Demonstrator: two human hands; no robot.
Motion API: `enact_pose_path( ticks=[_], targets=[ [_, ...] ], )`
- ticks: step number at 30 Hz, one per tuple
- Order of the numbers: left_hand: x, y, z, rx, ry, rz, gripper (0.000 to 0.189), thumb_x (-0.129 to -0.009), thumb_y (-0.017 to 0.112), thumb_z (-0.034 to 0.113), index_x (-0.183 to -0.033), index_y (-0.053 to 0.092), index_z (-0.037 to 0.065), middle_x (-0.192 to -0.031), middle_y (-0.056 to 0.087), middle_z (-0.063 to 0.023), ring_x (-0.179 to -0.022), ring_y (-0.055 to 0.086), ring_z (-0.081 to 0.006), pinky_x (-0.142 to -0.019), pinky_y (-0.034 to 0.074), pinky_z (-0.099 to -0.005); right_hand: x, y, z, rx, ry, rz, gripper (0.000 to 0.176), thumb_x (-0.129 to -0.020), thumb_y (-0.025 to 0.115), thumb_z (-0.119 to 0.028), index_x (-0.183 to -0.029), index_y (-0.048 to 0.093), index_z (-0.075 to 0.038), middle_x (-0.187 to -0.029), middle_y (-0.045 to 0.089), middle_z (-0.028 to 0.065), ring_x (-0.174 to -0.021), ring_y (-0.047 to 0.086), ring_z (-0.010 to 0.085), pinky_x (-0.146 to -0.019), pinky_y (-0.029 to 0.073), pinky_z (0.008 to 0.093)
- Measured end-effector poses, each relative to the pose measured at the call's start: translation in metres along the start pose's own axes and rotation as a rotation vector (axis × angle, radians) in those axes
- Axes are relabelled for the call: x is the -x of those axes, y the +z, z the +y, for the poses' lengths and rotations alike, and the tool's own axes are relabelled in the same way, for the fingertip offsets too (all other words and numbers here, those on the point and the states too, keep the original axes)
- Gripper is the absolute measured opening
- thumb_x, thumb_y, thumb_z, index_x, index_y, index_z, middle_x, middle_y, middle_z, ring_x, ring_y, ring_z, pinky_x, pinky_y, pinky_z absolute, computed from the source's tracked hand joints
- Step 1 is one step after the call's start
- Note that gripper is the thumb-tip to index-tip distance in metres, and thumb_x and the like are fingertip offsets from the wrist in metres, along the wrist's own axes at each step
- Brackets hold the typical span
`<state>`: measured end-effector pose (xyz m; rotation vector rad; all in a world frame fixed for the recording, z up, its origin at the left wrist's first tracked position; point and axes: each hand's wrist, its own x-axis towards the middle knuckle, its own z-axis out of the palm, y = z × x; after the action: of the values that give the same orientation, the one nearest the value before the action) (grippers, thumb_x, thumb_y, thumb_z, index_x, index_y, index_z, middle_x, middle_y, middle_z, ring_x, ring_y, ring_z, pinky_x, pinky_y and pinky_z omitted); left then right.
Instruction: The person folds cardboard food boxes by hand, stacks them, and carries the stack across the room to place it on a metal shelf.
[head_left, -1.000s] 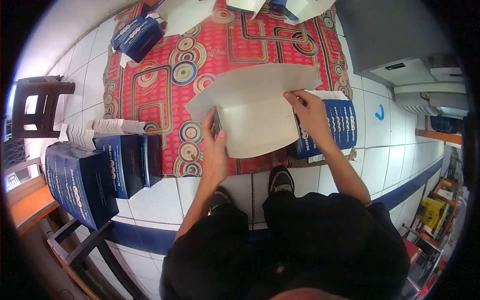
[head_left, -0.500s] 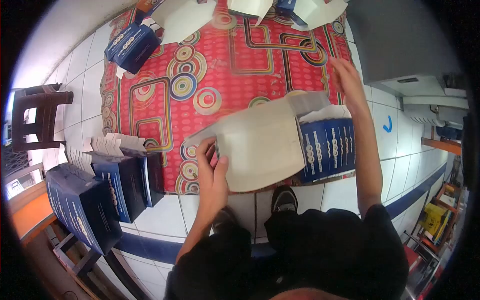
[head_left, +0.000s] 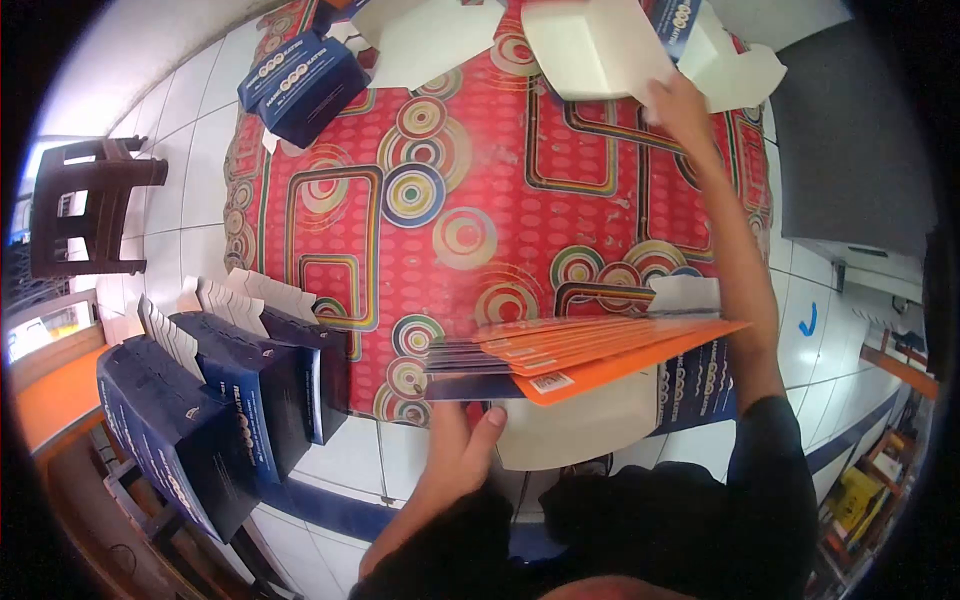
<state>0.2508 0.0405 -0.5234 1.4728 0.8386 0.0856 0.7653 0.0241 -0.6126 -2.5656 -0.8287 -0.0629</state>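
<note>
My left hand [head_left: 465,455] grips a nested stack of cardboard food boxes [head_left: 590,350] by its near left side. The stack is tilted, showing orange panels, navy edges and a whitish inner face below. At the far right of the cloth, my right hand [head_left: 682,115] has its fingers at the near edge of an open food box [head_left: 590,55] with a white inside. The fingers are slightly blurred there and seem closed on the edge. Next to that box lies another opened food box [head_left: 725,70], white inside with a navy panel.
A red patterned cloth [head_left: 465,240] covers the work surface. Several navy boxes [head_left: 255,380] stand at the left with flaps raised. More navy boxes [head_left: 310,90] lie at the far left beside a white open carton [head_left: 425,40]. A brown stool [head_left: 95,210] is further left.
My right hand has moved away to the far side, onto an open box. The stack in my left hand has tipped, so its orange panels now show. The view has shifted slightly.
</note>
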Motion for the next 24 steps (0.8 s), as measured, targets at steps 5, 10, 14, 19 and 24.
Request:
enact_pose_path(
  ticks=[5, 10, 14, 19, 24],
  targets=[
    [0.000, 0.001, 0.013, 0.073, -0.112, -0.008, 0.067, -0.098, 0.054, 0.036, -0.146, 0.028, -0.002, -0.141, 0.045, -0.0192, -0.130, 0.044, -0.0270, -0.110, 0.032, -0.0426, 0.043, -0.056, 0.046, -0.013, -0.090, 0.189, 0.053, -0.086, 0.068, -0.041, -0.117, 0.064, 0.002, -0.105, 0.069, 0.0297, -0.099, 0.066, 0.0462, -0.089, 0.051, 0.0507],
    [-0.003, 0.005, 0.010, 0.205, -0.022, 0.029, 0.058, -0.096, 0.054, 0.017, -0.146, 0.030, -0.003, -0.145, 0.041, -0.0209, -0.138, 0.038, -0.0300, -0.117, 0.027, -0.0433, 0.095, -0.028, 0.071, -0.371, 0.220, -0.067, 0.071, -0.079, 0.080, -0.044, -0.128, 0.059, 0.002, -0.111, 0.070, 0.0256, -0.108, 0.067, 0.0379, -0.098, 0.048, 0.0473],
    [-0.004, 0.007, 0.021, 0.076, 0.083, 0.040, 0.057, -0.098, 0.051, 0.018, -0.147, 0.030, -0.001, -0.145, 0.041, -0.0213, -0.140, 0.038, -0.0313, -0.118, 0.025, -0.0444, 0.103, 0.023, 0.080, -0.240, 0.173, -0.231, 0.055, -0.086, 0.067, -0.029, -0.131, 0.056, 0.001, -0.115, 0.067, 0.0284, -0.112, 0.065, 0.0398, -0.100, 0.047, 0.0479],
    [-0.008, 0.008, 0.016, 0.083, 0.166, 0.062, 0.053, -0.099, 0.051, 0.018, -0.145, 0.033, -0.001, -0.143, 0.043, -0.0202, -0.140, 0.038, -0.0332, -0.118, 0.027, -0.0447, 0.095, -0.004, 0.098, -0.272, 0.132, -0.221, 0.053, -0.090, 0.051, -0.013, -0.142, 0.050, 0.000, -0.128, 0.061, 0.0278, -0.116, 0.062, 0.0373, -0.098, 0.048, 0.0441],
    [-0.015, 0.008, 0.013, 0.052, 0.252, 0.076, 0.049, -0.100, 0.052, 0.022, -0.142, 0.038, 0.000, -0.141, 0.044, -0.0190, -0.137, 0.041, -0.0323, -0.115, 0.030, -0.0429, 0.161, -0.145, 0.074, -1.062, 0.432, 0.163, 0.050, -0.102, 0.048, -0.025, -0.149, 0.042, -0.009, -0.131, 0.056, 0.0079, -0.112, 0.057, 0.0170, -0.096, 0.047, 0.0337]
  ],
)
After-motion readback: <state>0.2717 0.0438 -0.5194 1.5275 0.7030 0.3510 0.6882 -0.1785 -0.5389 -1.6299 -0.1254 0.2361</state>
